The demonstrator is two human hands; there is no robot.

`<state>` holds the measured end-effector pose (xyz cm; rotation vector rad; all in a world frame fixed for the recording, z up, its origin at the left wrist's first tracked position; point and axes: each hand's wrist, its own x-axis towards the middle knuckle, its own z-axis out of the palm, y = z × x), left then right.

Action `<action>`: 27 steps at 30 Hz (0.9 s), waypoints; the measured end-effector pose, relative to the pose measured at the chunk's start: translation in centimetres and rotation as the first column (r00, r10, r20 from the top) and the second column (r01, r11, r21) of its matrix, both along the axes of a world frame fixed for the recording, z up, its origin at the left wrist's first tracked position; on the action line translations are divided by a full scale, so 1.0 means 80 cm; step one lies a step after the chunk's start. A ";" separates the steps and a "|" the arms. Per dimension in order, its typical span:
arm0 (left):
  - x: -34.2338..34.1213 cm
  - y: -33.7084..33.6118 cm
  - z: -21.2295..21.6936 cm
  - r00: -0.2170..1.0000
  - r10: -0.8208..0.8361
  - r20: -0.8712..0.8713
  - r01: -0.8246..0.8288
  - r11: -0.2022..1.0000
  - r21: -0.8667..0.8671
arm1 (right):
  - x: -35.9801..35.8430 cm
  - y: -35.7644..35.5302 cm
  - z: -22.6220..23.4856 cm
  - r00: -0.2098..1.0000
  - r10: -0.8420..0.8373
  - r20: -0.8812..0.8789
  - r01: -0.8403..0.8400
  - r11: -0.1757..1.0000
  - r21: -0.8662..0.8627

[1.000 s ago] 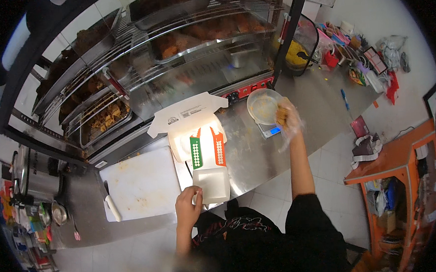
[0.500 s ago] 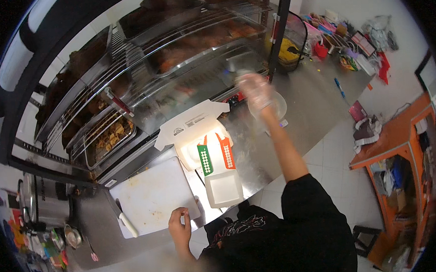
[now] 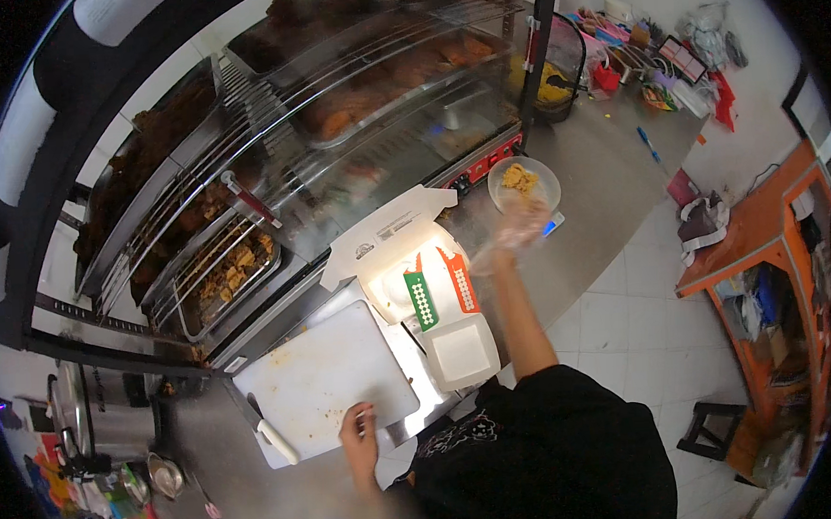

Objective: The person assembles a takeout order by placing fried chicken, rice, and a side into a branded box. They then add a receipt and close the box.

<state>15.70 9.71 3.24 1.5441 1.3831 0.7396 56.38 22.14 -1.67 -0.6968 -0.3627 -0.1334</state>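
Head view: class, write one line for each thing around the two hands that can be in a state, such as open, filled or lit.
Round bowl: partly filled with food pieces
Scale: on, glowing blue
White box: lid open
Small white tray: open, empty
Cutting board: flat, dotted with crumbs
Knife: lying at the board's left edge
Right hand: gloved, blurred, grip unclear
Left hand: bare, partly curled

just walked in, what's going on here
A person's right hand, in a clear plastic glove, is at the near side of a round translucent plastic bowl holding yellow-brown food pieces. Their bare left hand is over the near edge of a white rectangular cutting board. An open white cardboard box stands between bowl and board.
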 end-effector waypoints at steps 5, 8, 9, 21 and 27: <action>0.092 0.012 -0.030 0.982 -0.151 0.117 0.164 0.980 -0.110 | 0.099 -0.050 -0.017 0.761 -0.506 0.406 0.582 0.258 -0.771; 0.144 0.018 -0.044 0.969 -0.246 0.028 0.247 0.966 -0.074 | 0.139 -0.053 -0.045 0.834 -0.395 0.386 0.409 -0.029 -0.912; 0.154 0.020 -0.052 0.962 -0.273 -0.029 0.270 0.961 -0.061 | 0.141 -0.053 -0.052 0.871 -0.366 0.326 0.307 -0.111 -0.945; 0.245 0.025 -0.076 0.799 -0.020 0.601 0.136 0.980 -0.147 | 0.067 -0.166 0.120 0.801 0.444 -0.402 -0.546 0.266 -0.795; 0.288 0.019 -0.047 0.749 0.186 0.636 -0.054 0.974 -0.221 | 0.010 -0.199 0.123 0.540 0.773 0.332 -0.001 0.395 -0.918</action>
